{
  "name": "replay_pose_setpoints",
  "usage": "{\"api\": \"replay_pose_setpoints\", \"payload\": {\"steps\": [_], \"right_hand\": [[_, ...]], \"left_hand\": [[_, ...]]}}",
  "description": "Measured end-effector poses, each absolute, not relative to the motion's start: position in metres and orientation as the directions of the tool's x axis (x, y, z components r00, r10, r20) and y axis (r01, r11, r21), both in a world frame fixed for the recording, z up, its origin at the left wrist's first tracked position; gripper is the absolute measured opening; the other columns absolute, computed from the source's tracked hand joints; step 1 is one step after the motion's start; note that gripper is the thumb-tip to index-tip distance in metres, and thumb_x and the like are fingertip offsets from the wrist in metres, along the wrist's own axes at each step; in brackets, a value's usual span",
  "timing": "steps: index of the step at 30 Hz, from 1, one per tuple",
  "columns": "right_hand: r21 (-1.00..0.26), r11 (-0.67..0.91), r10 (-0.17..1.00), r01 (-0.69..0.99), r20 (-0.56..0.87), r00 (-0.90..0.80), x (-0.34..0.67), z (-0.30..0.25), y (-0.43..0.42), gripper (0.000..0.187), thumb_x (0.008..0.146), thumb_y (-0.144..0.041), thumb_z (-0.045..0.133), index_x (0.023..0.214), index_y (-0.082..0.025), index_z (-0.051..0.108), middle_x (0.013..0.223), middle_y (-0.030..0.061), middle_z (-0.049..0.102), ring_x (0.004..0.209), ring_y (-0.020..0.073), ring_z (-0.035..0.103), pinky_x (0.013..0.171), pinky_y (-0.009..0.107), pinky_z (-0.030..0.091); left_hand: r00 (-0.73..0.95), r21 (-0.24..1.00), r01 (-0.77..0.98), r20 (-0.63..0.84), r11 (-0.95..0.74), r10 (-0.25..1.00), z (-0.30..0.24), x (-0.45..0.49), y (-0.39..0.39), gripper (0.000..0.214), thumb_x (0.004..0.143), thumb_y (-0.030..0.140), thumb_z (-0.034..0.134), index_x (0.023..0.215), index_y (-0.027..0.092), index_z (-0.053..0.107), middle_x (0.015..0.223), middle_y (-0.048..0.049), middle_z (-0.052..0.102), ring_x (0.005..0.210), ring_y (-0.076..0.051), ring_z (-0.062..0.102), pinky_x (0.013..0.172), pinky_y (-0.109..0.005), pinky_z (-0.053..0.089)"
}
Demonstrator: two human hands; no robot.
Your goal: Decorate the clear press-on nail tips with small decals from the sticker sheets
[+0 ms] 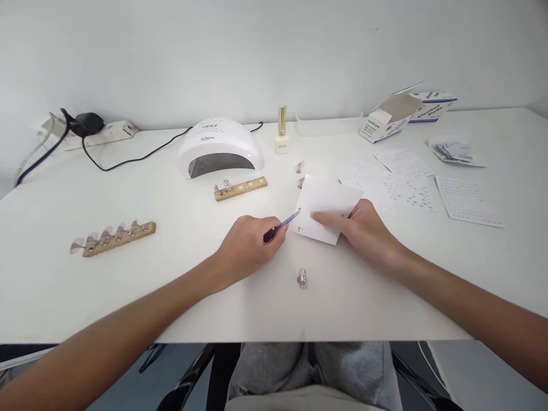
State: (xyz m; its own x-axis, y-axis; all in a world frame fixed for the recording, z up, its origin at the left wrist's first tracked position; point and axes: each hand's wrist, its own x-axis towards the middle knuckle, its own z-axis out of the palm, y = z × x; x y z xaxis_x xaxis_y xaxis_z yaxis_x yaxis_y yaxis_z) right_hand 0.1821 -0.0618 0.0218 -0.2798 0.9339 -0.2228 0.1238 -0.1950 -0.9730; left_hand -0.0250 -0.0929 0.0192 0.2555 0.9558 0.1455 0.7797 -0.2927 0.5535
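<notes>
Left hand [246, 246] grip clamped on pen [281, 226] — tip touching right-held sheet [327, 205].

The right hand [368, 234] covers the near right corner of the small white paper sheet [325, 205], and the left hand [246, 245] hides the grip end of the thin blue-tipped tool [282, 225]. The tiny marks by the tool's tip are too small to read. The black power cable [38, 157] leaves the left edge. Print on the white cardboard boxes [391, 117] is perhaps lettering, illegible.
</notes>
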Motion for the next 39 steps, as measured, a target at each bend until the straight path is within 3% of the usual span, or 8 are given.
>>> {"api": "replay_pose_setpoints", "payload": {"steps": [9,20,39], "right_hand": [[-0.979,-0.195,0.930,0.055,-0.203,-0.306,0.1840,0.0144,-0.0596,0.027,0.075,-0.040,0.069,0.091,-0.019,0.069,0.095,0.0088,0.071,0.083,0.0266,0.067,0.071,0.041,0.056],[-0.983,-0.181,0.932,0.031,-0.181,-0.315,0.1843,0.0149,-0.0614,0.022,0.077,-0.041,0.068,0.084,-0.021,0.068,0.090,0.0063,0.070,0.081,0.0247,0.065,0.072,0.039,0.055],[-0.972,-0.235,0.921,-0.014,-0.218,-0.323,0.1820,0.0171,-0.0606,0.026,0.075,-0.038,0.071,0.091,-0.018,0.070,0.096,0.0085,0.071,0.087,0.0256,0.066,0.066,0.033,0.053]], "left_hand": [[0.246,0.530,0.804,0.114,-0.268,0.963,0.0187,-0.0245,-0.0937,0.038,0.086,0.029,0.045,0.054,0.016,0.031,0.048,0.0053,0.024,0.046,-0.007,0.019,0.046,-0.024,0.019],[0.248,0.517,0.814,0.102,-0.264,0.963,0.0198,-0.0253,-0.0936,0.038,0.087,0.030,0.044,0.054,0.016,0.031,0.047,0.0056,0.023,0.046,-0.006,0.018,0.046,-0.024,0.019],[0.264,0.523,0.801,0.127,-0.291,0.956,0.0191,-0.0237,-0.0930,0.038,0.087,0.030,0.044,0.054,0.016,0.031,0.048,0.0055,0.022,0.047,-0.007,0.016,0.046,-0.025,0.018]]}}
